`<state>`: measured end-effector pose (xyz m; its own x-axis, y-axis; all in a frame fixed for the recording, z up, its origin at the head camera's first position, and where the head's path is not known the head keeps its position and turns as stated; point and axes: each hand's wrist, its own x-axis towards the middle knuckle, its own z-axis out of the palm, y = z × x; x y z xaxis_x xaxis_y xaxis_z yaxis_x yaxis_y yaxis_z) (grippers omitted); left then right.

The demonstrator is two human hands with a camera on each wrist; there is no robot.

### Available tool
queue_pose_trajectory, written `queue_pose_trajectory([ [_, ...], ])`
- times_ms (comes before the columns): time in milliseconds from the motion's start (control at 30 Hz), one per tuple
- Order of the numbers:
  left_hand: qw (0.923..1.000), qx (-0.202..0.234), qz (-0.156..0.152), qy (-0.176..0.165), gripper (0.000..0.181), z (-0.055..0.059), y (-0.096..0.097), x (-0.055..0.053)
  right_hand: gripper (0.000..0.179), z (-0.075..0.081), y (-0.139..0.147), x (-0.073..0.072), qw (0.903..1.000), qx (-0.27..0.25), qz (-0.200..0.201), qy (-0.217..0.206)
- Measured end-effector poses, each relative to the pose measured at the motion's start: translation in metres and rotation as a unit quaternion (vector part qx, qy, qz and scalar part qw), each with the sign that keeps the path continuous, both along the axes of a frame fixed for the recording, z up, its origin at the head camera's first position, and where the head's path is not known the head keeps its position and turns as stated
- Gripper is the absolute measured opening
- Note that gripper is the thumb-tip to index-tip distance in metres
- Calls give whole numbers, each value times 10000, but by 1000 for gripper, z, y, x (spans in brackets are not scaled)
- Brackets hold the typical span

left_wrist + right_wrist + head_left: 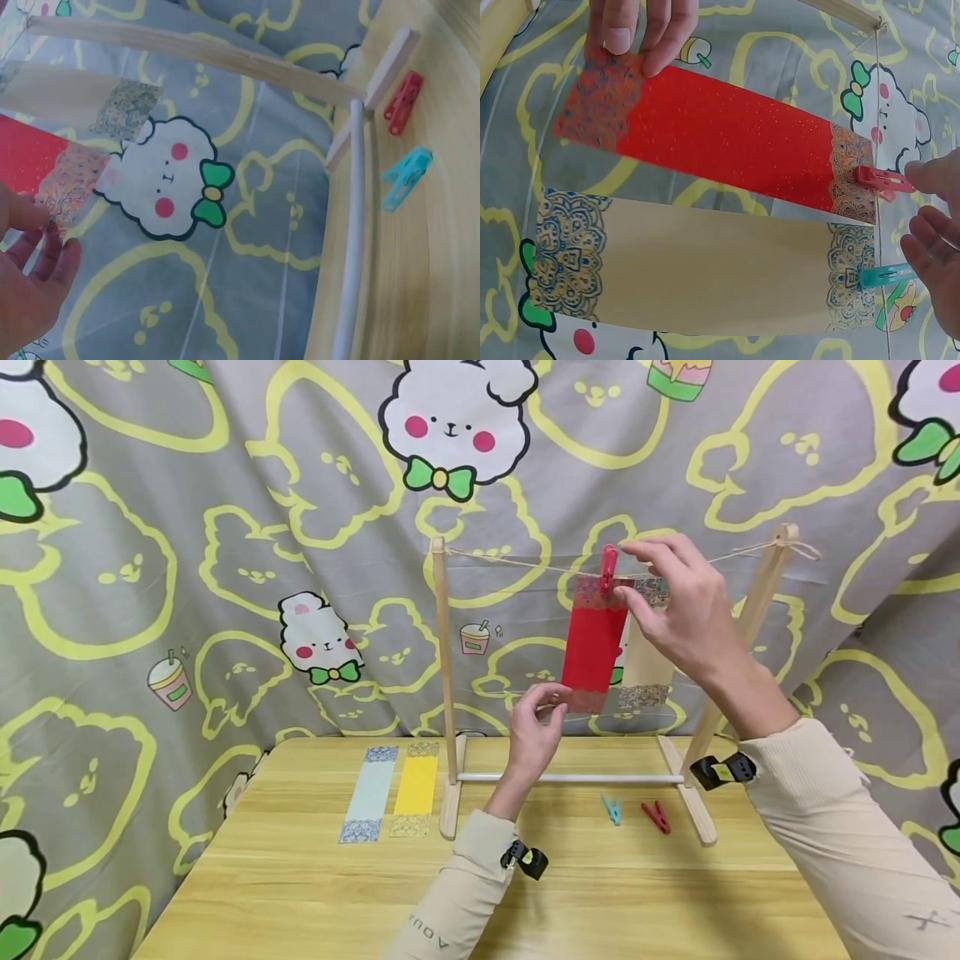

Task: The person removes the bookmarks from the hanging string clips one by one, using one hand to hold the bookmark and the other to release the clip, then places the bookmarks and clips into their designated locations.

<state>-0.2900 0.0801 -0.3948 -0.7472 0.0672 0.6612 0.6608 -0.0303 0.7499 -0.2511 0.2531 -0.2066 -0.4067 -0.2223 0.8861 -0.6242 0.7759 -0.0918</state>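
Observation:
A red paper strip (pixel 595 647) with patterned ends hangs from the string, with a red clothespin (pixel 609 568) clipped over its top end. My left hand (pixel 536 731) pinches the strip's lower end between thumb and fingers; the left wrist view shows this patterned end (pixel 71 184) at the fingertips. Beside the clothespin is my right hand (pixel 686 602), thumb and fingers spread apart. In the right wrist view the thumb (pixel 934 174) is right at the clothespin's handle end. A beige strip (pixel 712 266) hangs alongside, held by a teal clothespin (pixel 885 275).
The string runs between two wooden posts (pixel 446 668) joined low down by a white rod (pixel 600 778). On the wooden table (pixel 300 877) lie a light blue strip (pixel 372 793), a yellow strip (pixel 416 787), a teal clothespin (pixel 612 810) and another red clothespin (pixel 657 817). Behind hangs a patterned curtain (pixel 360 568).

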Motion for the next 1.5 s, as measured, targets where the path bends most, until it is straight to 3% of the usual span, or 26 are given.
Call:
queue_pose_trajectory([
  [267,9987,-86,488,129,27,-1,-3,-1,44,9,-1,-4,9995,205,-104,-222],
  [500,9977,-13,682,24,31,0,-5,1,43,14,-1,-6,9984,191,-172,-513],
  [700,9957,63,914,150,29,1,-6,2,41,18,-3,-7,9969,145,-258,-731],
  [1000,9959,106,897,79,27,3,-8,4,36,23,-7,-11,9958,280,-257,-838],
  [1300,9967,173,781,160,28,2,-8,3,38,26,-11,-10,9835,152,-244,-1789],
  [1500,9966,201,776,180,30,3,-6,3,40,29,-9,-12,9811,-88,-197,-1925],
])
